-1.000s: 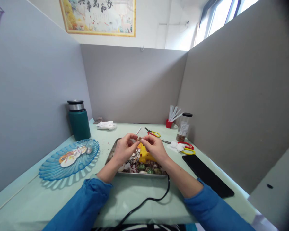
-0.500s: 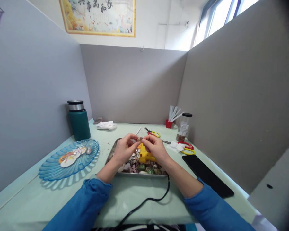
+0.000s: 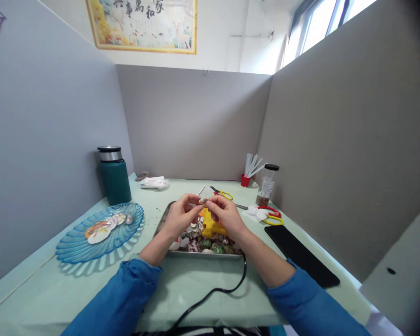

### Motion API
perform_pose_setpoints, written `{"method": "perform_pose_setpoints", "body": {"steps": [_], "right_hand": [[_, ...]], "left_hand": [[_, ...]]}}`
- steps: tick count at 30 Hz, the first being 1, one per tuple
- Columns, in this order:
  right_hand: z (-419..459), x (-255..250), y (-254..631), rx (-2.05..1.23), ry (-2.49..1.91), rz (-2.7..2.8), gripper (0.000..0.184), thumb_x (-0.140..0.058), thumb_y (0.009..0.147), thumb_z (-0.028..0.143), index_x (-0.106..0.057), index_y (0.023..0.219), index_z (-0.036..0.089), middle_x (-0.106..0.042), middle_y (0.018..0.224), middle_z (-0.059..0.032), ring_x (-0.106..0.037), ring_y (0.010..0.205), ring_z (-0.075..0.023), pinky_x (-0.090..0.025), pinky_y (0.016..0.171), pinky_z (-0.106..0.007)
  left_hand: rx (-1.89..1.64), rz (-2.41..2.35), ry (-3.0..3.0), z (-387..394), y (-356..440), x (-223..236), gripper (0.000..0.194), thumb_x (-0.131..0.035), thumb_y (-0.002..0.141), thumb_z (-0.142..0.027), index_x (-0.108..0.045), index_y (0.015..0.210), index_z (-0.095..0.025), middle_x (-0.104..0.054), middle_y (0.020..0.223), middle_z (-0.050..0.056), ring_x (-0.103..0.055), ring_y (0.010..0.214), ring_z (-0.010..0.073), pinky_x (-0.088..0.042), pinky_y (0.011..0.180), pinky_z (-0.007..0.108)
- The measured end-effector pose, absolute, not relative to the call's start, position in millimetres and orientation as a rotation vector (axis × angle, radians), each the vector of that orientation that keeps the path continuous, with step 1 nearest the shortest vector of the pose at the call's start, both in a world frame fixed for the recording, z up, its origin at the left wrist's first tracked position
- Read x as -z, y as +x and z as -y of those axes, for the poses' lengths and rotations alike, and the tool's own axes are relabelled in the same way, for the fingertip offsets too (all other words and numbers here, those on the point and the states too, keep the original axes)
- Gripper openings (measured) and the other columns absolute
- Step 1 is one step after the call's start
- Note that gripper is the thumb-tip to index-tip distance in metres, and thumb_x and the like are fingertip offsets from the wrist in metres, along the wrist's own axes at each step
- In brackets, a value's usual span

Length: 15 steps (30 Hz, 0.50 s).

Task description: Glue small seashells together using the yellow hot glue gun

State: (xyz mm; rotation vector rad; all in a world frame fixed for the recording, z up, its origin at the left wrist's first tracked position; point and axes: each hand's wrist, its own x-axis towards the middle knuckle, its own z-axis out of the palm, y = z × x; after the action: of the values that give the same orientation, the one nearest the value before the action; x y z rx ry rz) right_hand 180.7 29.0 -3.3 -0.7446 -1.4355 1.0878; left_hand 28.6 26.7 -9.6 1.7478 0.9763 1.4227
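Observation:
Between the fingertips of both hands is a small brown-and-white seashell (image 3: pixel 203 201), partly covered by the fingers. My left hand (image 3: pixel 179 215) pinches it from one side, and my right hand (image 3: pixel 227 214) from the other. Both are raised over a metal tray (image 3: pixel 205 254) filled with mixed shells (image 3: pixel 206 243), some green, some white, some reddish. A yellow glue gun (image 3: pixel 212 228) lies on those shells beneath my right hand. To the left, a blue scalloped plate (image 3: pixel 75 252) bears a flower-like group of glued-looking shells (image 3: pixel 103 230).
A green flask (image 3: pixel 115 182) stands behind the plate. Pliers (image 3: pixel 224 193), scissors (image 3: pixel 273 217), a clear jar (image 3: pixel 267 186) and a red cup of glue sticks (image 3: pixel 245 180) are at the back right. A black phone-like slab (image 3: pixel 303 255) lies right; a black cord (image 3: pixel 213 290) runs in front.
The seashell has turned slightly between the fingertips and shows a paler side. Both hands stay in nearly the same place over the tray.

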Motion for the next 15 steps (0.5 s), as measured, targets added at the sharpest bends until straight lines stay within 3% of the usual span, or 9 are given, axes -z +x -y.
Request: {"method": "perform_pose_setpoints", "body": {"steps": [9,15], "right_hand": [[-28.9,4.2,180.4,-1.092,-0.740,1.445,0.023,-0.061,0.071,0.039,-0.058,0.073,0.016,-0.045,0.048,0.0064,-0.038,0.041,-0.0067,-0.026,0.041,-0.020],[-30.1,5.3,180.7,-1.068,-0.763,1.470,0.024,-0.061,0.072,0.040,-0.058,0.074,0.017,-0.045,0.049,0.0062,-0.038,0.042,-0.0074,-0.027,0.041,-0.020]], "left_hand": [[-1.344,-0.860,1.525,-20.9,30.6,0.3,0.036,-0.067,0.070,-0.036,-0.051,0.095,-0.015,-0.058,0.067,-0.003,-0.052,0.042,0.0076,-0.039,0.038,0.019],[-1.344,-0.845,1.521,-21.5,30.3,0.2,0.036,-0.070,0.067,-0.033,-0.053,0.094,-0.015,-0.061,0.078,0.000,-0.052,0.042,0.0062,-0.040,0.040,0.020]]}}
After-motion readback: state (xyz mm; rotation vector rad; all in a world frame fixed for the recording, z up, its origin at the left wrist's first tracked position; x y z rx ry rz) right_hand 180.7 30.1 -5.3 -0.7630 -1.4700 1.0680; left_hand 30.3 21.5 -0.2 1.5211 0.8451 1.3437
